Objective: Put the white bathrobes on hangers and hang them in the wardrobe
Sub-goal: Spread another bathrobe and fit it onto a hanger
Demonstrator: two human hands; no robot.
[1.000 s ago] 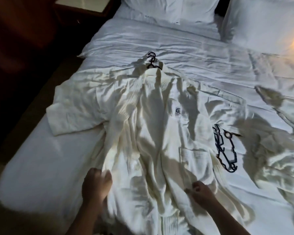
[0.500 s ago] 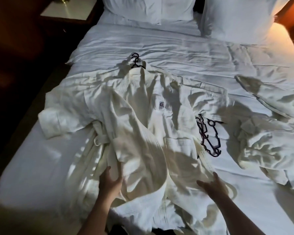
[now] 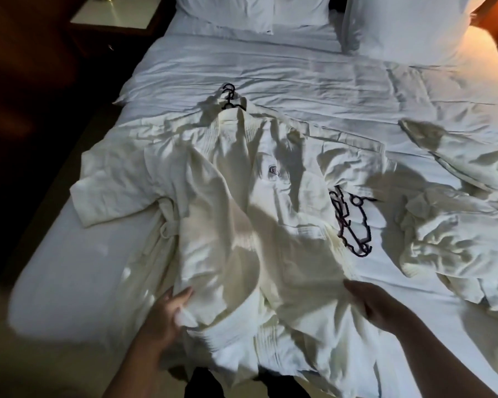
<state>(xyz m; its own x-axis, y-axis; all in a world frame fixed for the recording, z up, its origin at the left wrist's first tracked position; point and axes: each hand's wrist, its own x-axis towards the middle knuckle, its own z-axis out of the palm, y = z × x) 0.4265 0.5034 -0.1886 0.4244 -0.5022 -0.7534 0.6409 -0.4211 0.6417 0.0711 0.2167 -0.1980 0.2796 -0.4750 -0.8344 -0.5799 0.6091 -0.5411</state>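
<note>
Head view: the white waffle-weave bathrobe (image 3: 242, 225) lies front-up across the white-sheeted bed (image 3: 270, 67), its collar on a black plastic hanger (image 3: 230, 96) whose hook points toward the white pillows (image 3: 227, 12); the left hand (image 3: 167, 311) pinches the edge of the left front panel, thumb on top and fingers curled beneath, while the right hand (image 3: 371, 305) lies on the right panel, too blurred to tell whether its fingers grip. A second crumpled white bathrobe (image 3: 454, 237) sits apart at the right, with spare black hangers (image 3: 351, 225) between the two. Judged soft, bulky, fairly heavy and liable to slip off the hanger's shoulders, the robe is best lifted by the hanger's neck with its fronts closed
</note>
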